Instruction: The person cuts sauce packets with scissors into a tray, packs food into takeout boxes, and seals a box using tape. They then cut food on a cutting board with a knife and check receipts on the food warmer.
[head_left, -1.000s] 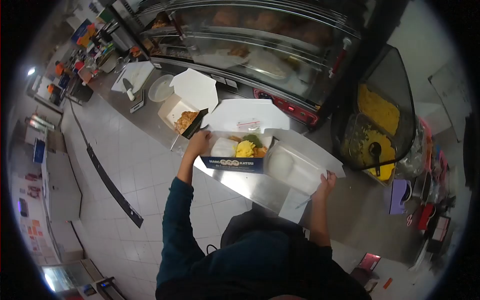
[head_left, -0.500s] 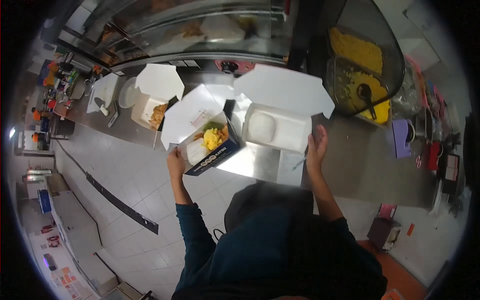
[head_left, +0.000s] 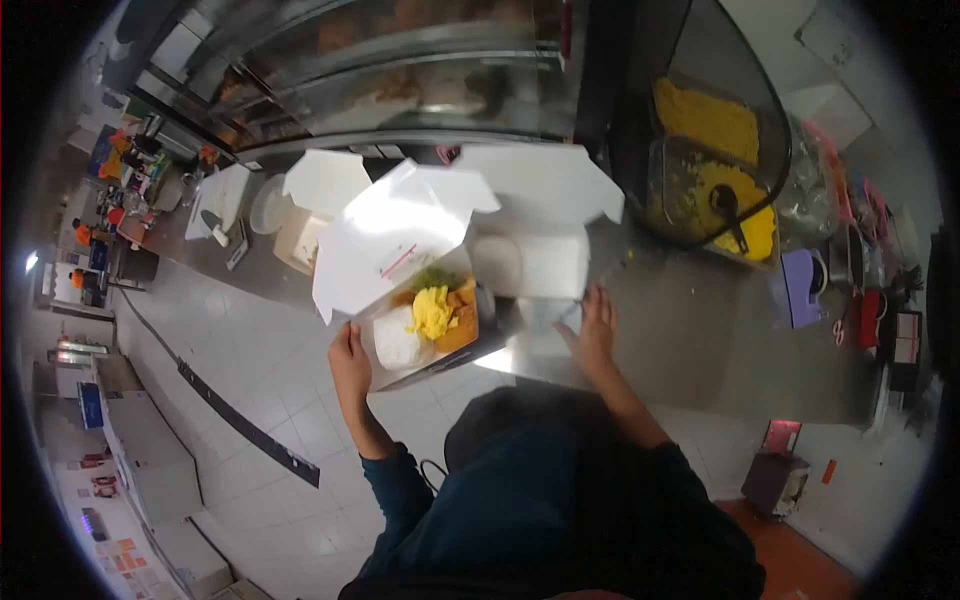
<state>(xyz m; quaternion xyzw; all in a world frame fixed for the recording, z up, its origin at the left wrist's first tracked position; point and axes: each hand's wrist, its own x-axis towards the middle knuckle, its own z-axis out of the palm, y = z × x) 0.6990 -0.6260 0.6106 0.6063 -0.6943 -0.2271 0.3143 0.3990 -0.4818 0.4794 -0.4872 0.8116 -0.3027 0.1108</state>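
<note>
My left hand [head_left: 350, 362] is closed on the left end of an open takeaway box [head_left: 398, 222], which is tilted so its contents face me. White rice [head_left: 402, 338], yellow scrambled-egg-like food [head_left: 433, 313], brown fried pieces [head_left: 464, 318] and some green food [head_left: 434, 277] fill it. My right hand [head_left: 592, 335] has its fingers apart beside the near right corner of a second open box [head_left: 562, 262]; whether it touches the box is unclear. Rice [head_left: 497, 258] lies in that second box, partly hidden behind the first one.
A third open box [head_left: 328, 180] stands behind on the left of the steel counter [head_left: 680, 340]. At the right, a tray of yellow food [head_left: 765, 222] holds a black ladle [head_left: 730, 215]. A glass display case [head_left: 420, 75] runs along the back. A knife [head_left: 214, 228] lies at far left.
The filled box has moved slightly right and tilted further toward me, now covering part of the second box. The second box has shifted left, and my right hand has moved left and down.
</note>
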